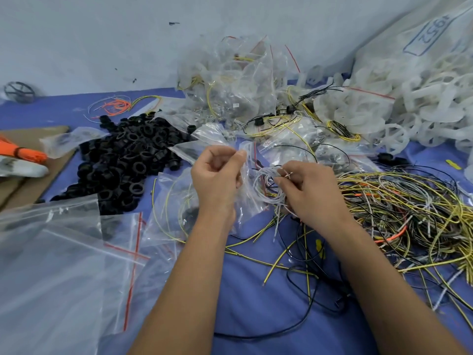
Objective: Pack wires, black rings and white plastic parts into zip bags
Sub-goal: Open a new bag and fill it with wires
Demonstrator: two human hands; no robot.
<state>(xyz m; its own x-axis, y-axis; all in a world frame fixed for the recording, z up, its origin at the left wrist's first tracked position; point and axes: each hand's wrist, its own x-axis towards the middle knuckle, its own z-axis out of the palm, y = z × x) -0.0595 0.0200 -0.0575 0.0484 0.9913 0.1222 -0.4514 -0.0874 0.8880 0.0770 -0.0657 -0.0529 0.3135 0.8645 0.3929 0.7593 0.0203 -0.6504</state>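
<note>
My left hand [217,175] pinches the rim of a clear zip bag [249,198] at the middle of the blue table. My right hand [309,190] grips a coil of white wire [266,183] at the bag's mouth, partly inside it. A heap of black rings [122,160] lies to the left. A tangle of yellow, black and white wires [399,213] spreads to the right. White plastic parts [419,108] are piled at the back right.
Empty zip bags [58,265] with red seals lie at the front left. Filled bags [230,80] are stacked at the back centre. A big sack [414,42] leans on the wall. Brown cardboard [30,175] and an orange bundle [23,152] sit at the left edge.
</note>
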